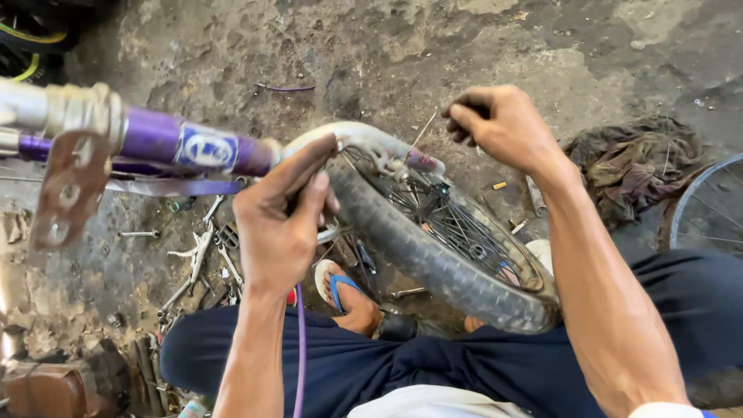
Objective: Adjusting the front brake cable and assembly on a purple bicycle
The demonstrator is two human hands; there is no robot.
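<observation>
Right hand (pixel 503 124) pinches a spoke (pixel 422 133); left hand (pixel 282 224) grips tyre (pixel 418 248) above scattered wrenches (pixel 197 259).

Above the wheel: open dirt ground (pixel 433 46) is left free beyond the fork (pixel 364 135).
Between the hands: the gap is crossed by the tyre (pixel 418 248) and spokes (pixel 457 220).
Left ground: passage is cluttered by scattered spanners (pixel 197 259).
Right: room is narrowed by a rag heap (pixel 635 166) and a second wheel (pixel 708 205).
Left side: the way is barred by the purple frame tube (pixel 186 147).

The wheel (pixel 441 240) lies between both hands, tools (pixel 197 259) scattered on the ground to its left, a rag (pixel 635 162) to its right.
</observation>
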